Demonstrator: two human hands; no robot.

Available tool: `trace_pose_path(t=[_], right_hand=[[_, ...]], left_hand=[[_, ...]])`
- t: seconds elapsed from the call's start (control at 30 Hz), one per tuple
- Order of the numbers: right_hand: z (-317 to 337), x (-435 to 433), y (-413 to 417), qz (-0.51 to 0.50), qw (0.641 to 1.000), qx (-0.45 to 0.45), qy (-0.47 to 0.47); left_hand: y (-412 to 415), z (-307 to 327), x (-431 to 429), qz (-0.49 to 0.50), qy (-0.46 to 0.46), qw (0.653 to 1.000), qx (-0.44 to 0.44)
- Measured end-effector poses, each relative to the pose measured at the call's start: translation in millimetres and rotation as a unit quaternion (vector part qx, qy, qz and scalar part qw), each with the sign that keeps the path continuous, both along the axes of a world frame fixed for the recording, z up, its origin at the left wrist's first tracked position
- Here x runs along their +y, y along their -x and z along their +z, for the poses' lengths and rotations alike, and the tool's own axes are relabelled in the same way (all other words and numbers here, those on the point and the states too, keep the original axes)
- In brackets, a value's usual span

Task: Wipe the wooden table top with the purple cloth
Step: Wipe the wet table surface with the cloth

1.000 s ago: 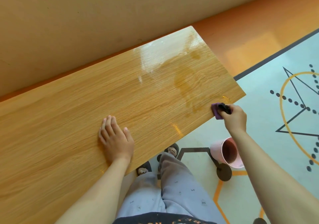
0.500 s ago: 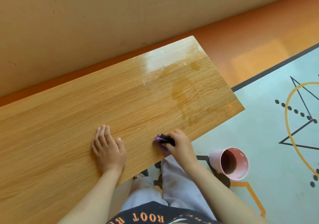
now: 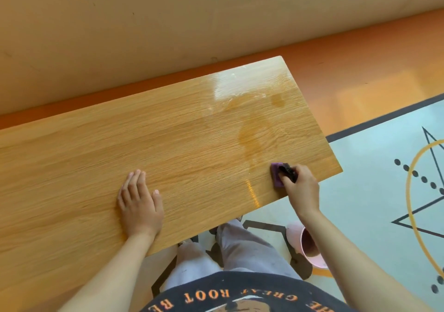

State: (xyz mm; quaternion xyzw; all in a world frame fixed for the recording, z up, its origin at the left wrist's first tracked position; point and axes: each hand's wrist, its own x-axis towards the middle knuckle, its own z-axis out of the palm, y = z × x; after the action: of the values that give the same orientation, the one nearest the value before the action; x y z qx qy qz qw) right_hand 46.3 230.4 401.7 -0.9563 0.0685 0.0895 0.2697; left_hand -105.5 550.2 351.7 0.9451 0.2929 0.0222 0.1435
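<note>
The right grip (image 3: 301, 186) clutches the cloth (image 3: 276, 176) on the desk (image 3: 96, 155) near its right corner; the left grip (image 3: 139, 206) lies flat, holding nothing. A wet streak (image 3: 249, 138) lies beyond the cloth; a cup (image 3: 298, 237) stands below.

Bright, warm daylight, soft & even overall. Big white glare patch on the far right part of the counter (image 3: 168, 143), w/ a thin bright streak near its front edge; wet-looking areas read darker amber beside the glare. Pale glossy reflection on the orange floor (image 3: 348, 71) too, so light seems to come from the far right, source out of frame. Shadows faint: a soft one hugging the left grip (image 3: 138, 203), deeper shade under the counter. Grain at lower left smeared by motion blur; purple cloth (image 3: 276, 177) & right grip (image 3: 300, 189) slightly soft. Wide-angle lens bows the counter edges, stretches the bottom corners
</note>
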Motion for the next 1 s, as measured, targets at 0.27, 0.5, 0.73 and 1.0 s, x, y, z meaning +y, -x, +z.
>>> trace_pose_path(t=[0.27, 0.5, 0.73, 1.0], right_hand=[[-5, 113, 42, 0.307, 0.949, 0.056, -0.055], [-6, 73, -5, 0.188, 0.977, 0.048, -0.084], [-5, -22, -70, 0.001, 1.0, 0.0, -0.027], [-13, 8, -59, 0.1, 0.994, -0.023, -0.029]], left_hand=[[-1, 2, -2, 0.016, 0.002, 1.0, -0.011], [-45, 13, -32, 0.074, 0.042, 0.994, -0.071], [-77, -3, -57, 0.03, 0.031, 0.998, -0.051], [-81, -2, -58, 0.038, -0.003, 0.999, -0.035]])
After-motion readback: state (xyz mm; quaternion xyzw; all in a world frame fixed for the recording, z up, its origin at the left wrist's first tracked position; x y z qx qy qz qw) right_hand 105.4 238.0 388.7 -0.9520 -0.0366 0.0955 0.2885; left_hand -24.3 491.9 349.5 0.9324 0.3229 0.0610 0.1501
